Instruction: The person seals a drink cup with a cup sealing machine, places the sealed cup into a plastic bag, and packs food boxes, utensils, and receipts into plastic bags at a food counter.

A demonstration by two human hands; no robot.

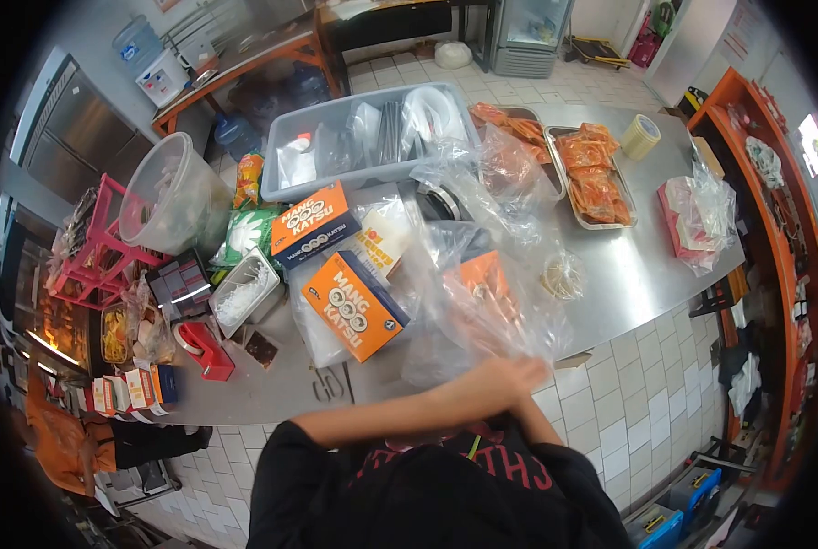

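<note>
My left hand and my right hand [514,373] come together at the table's front edge, with the forearms crossed. Motion blur smears the fingers, and I cannot tell the two hands apart. They are at the lower edge of a clear plastic bag [528,316], which has an orange box [487,279] inside or under it. Left of the bag, an orange Mang Katsu box [349,306] lies tilted on plastic packaging, and a second one [313,224] stands behind it. A small round clear bag [563,276] rests to the right.
Behind the boxes is a grey bin [290,183] of packaging. Trays of orange packets [596,174], a tape roll [640,137] and a pink box [682,215] are right. A red tape dispenser [209,352] and scissors [328,384] are left. Another person [56,439] is far left.
</note>
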